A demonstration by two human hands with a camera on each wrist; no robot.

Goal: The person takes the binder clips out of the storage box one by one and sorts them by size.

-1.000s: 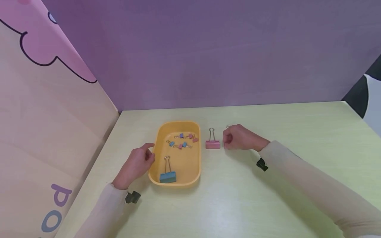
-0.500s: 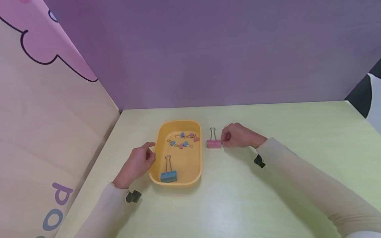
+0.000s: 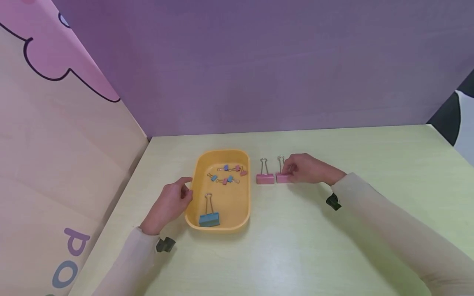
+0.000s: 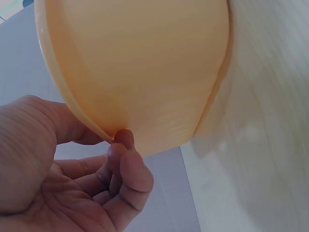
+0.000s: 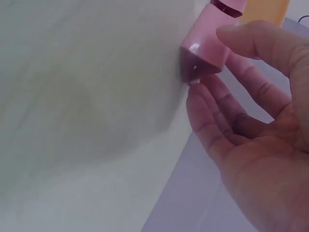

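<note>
Spreading pale green across the lower view: the desk (image 3: 333, 148), backed by a purple wall (image 3: 259, 61) and flanked on the left by a pink and cream panel (image 3: 55, 123).

Sitting on the desk left of centre: a yellow tray (image 3: 242, 205), oblong with rounded corners, holding a large blue binder clip (image 3: 209, 220) at its near end and a cluster of small blue and pink clips (image 3: 227, 174) toward its far end.

Resting against the tray's near-left rim: the left hand (image 3: 168, 205), fingers loosely curled, thumb and a fingertip touching the edge, gripping nothing firmly as far as the wrist view is showing.

Reaching in from the right, just beside the tray: the right hand (image 3: 305, 168), fingertips closing on the right-hand pink binder clip (image 3: 283, 177), thumb above and fingers below its body in the wrist view.

Lying flat on the desk, wire handles pointing away: that clip, and immediately to its left a second pink binder clip (image 3: 265, 178), the two side by side and nearly touching, between hand and tray.
</note>
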